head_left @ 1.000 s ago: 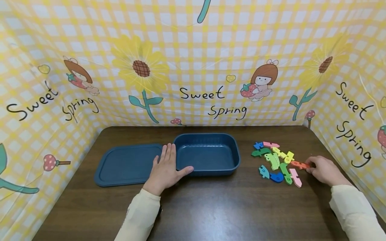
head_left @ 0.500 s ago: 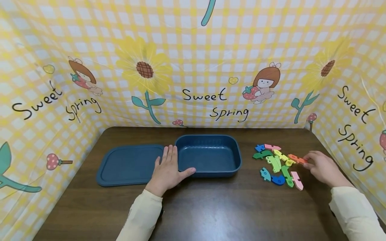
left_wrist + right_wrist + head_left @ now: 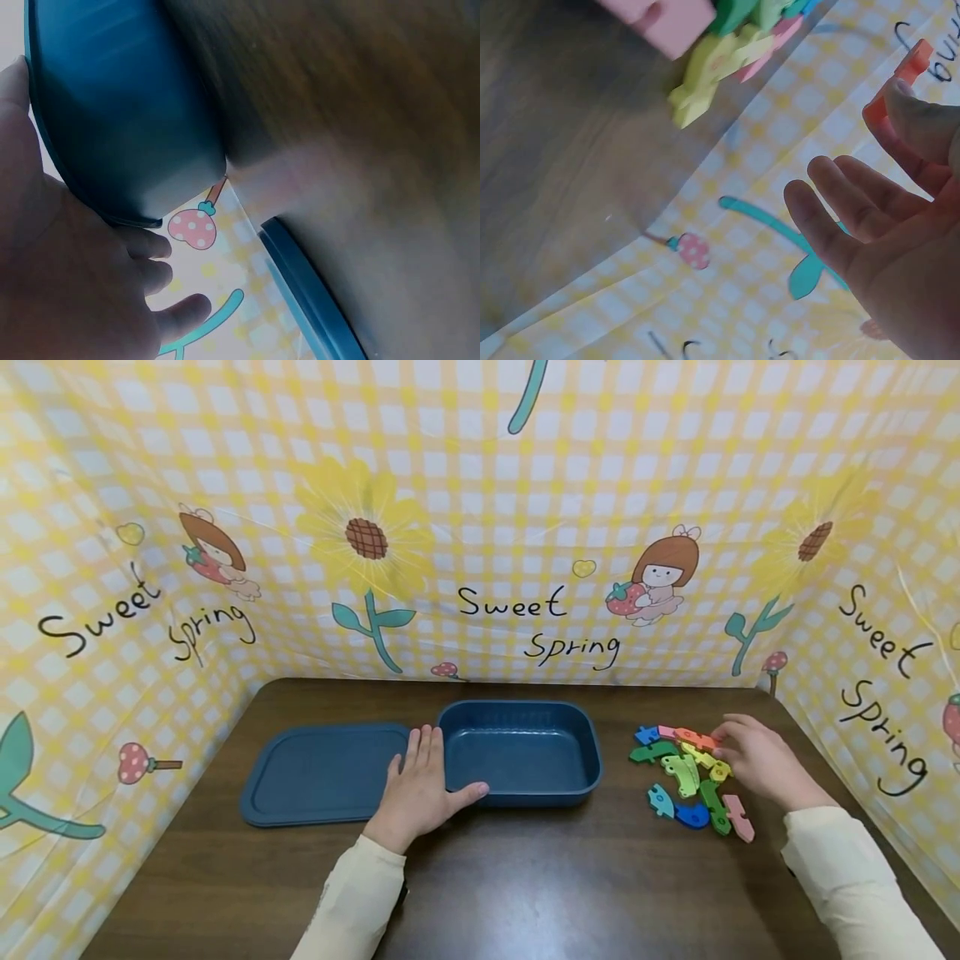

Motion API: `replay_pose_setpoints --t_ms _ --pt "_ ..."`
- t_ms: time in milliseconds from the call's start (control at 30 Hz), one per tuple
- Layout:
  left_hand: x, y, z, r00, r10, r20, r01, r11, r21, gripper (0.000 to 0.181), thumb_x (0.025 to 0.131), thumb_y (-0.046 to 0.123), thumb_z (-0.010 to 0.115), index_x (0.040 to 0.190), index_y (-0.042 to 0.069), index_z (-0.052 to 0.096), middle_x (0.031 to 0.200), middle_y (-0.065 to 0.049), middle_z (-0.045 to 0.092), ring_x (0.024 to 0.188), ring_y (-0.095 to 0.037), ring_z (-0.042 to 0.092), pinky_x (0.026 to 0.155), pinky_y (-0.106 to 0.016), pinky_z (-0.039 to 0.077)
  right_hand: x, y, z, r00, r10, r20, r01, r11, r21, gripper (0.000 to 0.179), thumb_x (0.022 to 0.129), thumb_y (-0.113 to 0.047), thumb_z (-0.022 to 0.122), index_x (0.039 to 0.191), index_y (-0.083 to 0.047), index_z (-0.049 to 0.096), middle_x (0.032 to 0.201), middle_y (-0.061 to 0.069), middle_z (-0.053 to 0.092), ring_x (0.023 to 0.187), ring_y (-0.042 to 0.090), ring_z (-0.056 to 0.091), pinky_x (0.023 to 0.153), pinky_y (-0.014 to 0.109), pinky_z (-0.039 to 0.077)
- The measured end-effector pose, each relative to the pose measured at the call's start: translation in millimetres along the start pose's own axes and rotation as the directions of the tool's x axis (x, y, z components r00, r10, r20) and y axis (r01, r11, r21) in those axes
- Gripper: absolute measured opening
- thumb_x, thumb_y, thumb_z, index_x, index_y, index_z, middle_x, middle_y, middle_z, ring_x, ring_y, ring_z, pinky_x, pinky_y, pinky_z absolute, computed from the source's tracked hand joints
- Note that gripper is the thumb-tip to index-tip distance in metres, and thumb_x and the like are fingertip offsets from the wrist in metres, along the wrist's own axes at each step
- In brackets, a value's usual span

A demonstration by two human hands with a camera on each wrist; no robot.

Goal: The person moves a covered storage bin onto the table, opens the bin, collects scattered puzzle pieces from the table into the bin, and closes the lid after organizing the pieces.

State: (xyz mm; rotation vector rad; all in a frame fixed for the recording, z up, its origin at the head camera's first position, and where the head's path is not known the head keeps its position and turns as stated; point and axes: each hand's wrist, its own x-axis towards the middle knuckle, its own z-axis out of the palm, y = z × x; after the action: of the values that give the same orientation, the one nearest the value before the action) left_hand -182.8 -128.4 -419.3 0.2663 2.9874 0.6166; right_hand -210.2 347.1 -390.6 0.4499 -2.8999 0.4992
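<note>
My left hand [image 3: 417, 789] lies with straight fingers along the left wall of a blue rectangular container [image 3: 525, 793], thumb over its front rim. In the left wrist view the container's outer wall [image 3: 127, 112] leans against the palm. My right hand [image 3: 765, 760] pinches an orange puzzle piece [image 3: 696, 740] between thumb and index finger; in the right wrist view that piece [image 3: 900, 82] is held up, the other fingers stretched out. Below and beside it lie a yellow piece [image 3: 720, 771], a light green crocodile-like piece [image 3: 681, 774], and a pink pointed piece [image 3: 738, 818].
Left of the container lies its flat blue lid [image 3: 315, 777]. More pieces lie in the cluster: a dark green one [image 3: 654, 752], a blue curved one [image 3: 692, 815] and a light blue one [image 3: 660, 800]. A checked cloth [image 3: 480, 527] surrounds the brown table [image 3: 510, 885].
My right hand has lifted the orange piece off the table's right side and carried it left and away from me, over the cluster. My left hand stays at the container.
</note>
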Motion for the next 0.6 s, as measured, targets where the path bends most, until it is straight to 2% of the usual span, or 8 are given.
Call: replay_pose_setpoints --t_ms 233,600 --pt "1.4 -1.1 0.0 1.000 0.003 0.002 -0.003 1.000 -0.025 0.118 0.087 0.076 0.056 0.161 0.000 0.003 0.167 -0.016 -0.001 0.153 -0.032 -0.006 0.117 -0.063 0.006 13.1 -16 2 0.999 -0.024 0.029 0.024 0.999 0.022 0.018 0.093 -0.001 0.070 0.107 0.008 0.067 0.136 0.040 0.045 0.119 0.057 0.048 0.095 0.068 0.040" --pt "1.0 -1.8 0.6 1.000 0.005 0.000 -0.005 0.999 -0.033 0.119 0.087 0.077 0.056 0.161 0.001 0.004 0.167 -0.019 0.003 0.153 -0.034 -0.004 0.117 -0.063 0.007 35.5 -47 3 0.997 -0.052 0.057 0.050 0.998 0.044 0.015 0.093 -0.001 0.070 0.107 0.006 0.068 0.139 0.037 0.046 0.123 0.055 0.047 0.099 0.066 0.039"
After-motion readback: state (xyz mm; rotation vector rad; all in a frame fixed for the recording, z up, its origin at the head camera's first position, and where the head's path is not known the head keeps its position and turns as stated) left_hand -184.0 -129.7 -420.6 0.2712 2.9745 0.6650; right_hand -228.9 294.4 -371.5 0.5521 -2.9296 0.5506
